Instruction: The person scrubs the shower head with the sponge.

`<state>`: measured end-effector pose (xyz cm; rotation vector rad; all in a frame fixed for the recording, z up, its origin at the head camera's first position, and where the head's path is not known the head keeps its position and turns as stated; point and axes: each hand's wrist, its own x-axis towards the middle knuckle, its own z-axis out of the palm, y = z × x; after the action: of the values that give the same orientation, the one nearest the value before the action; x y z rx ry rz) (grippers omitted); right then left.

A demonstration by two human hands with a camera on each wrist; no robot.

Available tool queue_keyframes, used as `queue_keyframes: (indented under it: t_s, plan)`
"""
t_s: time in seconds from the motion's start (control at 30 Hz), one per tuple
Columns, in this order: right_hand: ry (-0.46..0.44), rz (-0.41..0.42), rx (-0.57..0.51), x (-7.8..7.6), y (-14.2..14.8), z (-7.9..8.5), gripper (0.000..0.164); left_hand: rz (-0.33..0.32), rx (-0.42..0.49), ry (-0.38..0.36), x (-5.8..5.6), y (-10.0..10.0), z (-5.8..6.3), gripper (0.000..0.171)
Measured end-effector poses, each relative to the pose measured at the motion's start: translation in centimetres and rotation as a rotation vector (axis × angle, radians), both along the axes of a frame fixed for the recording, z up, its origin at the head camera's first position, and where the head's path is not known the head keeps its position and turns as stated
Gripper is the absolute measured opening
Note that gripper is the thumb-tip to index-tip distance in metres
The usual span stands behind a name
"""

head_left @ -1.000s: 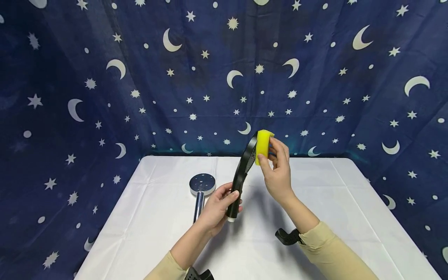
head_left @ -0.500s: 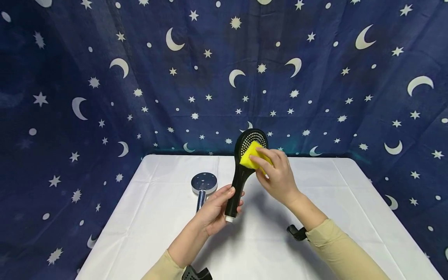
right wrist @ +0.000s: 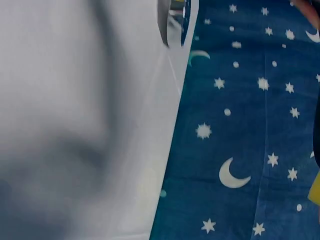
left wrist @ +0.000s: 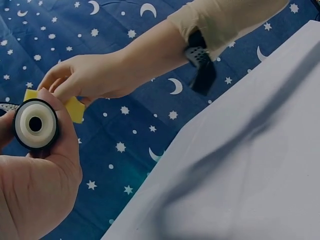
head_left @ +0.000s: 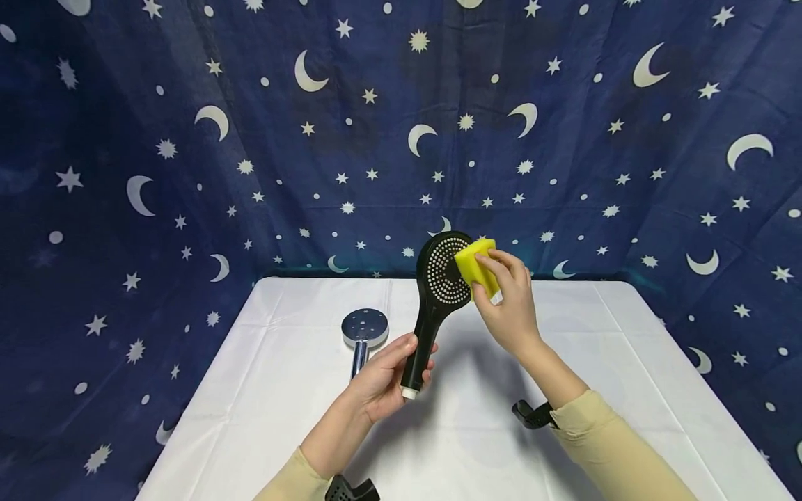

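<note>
My left hand (head_left: 383,379) grips the handle of a black shower head (head_left: 429,323), held upright above the table with its nozzle face toward me and slightly right. In the left wrist view the handle's round white end (left wrist: 35,124) points at the camera, the fingers wrapped around it. My right hand (head_left: 510,299) pinches a yellow sponge (head_left: 477,266) between thumb and fingers, at the right rim of the nozzle face. Only a corner of the sponge (right wrist: 315,190) shows in the right wrist view, at its right edge.
A chrome shower head (head_left: 365,328) lies on the white-covered table (head_left: 282,390), left of the black one, its handle partly behind my left hand. A dark blue curtain (head_left: 376,139) with moons and stars hangs behind the table and at both sides.
The black shower head has turned its nozzle face from side-on toward me. The sponge has moved down onto the lower face, then up and right to the rim.
</note>
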<state>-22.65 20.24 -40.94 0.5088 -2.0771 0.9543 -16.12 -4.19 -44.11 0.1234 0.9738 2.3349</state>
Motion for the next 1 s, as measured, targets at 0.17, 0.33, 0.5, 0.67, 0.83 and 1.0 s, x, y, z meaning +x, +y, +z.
queue_keyframes:
  t_s: [0.17, 0.33, 0.5, 0.67, 0.83, 1.0]
  plan:
    - [0.002, 0.094, 0.048, 1.9, -1.5, -1.0, 0.045, 0.008, 0.037, 0.000, -0.3, -0.2, 0.1, 0.026]
    - [0.025, 0.150, 0.098, 3.7, -3.0, -1.0, 0.044, 0.029, 0.001, 0.038, -0.4, -0.1, 0.2, 0.026]
    - [0.111, 0.189, 0.168, 4.7, -3.6, -1.2, 0.041, 0.041, -0.029, 0.061, -0.3, 0.0, 0.2, 0.033]
    - [0.192, 0.138, 0.225, 4.1, -3.0, -1.8, 0.037, 0.038, -0.025, 0.056, -0.3, -0.1, -0.1, 0.032]
    - [0.150, 0.018, 0.230, 3.5, -2.0, -2.7, 0.034, 0.046, 0.012, 0.056, -0.4, 0.0, -0.6, 0.026]
    - [0.011, -0.014, 0.147, 4.1, -2.3, -2.8, 0.036, 0.093, -0.022, 0.090, -0.3, 0.2, -0.9, 0.027]
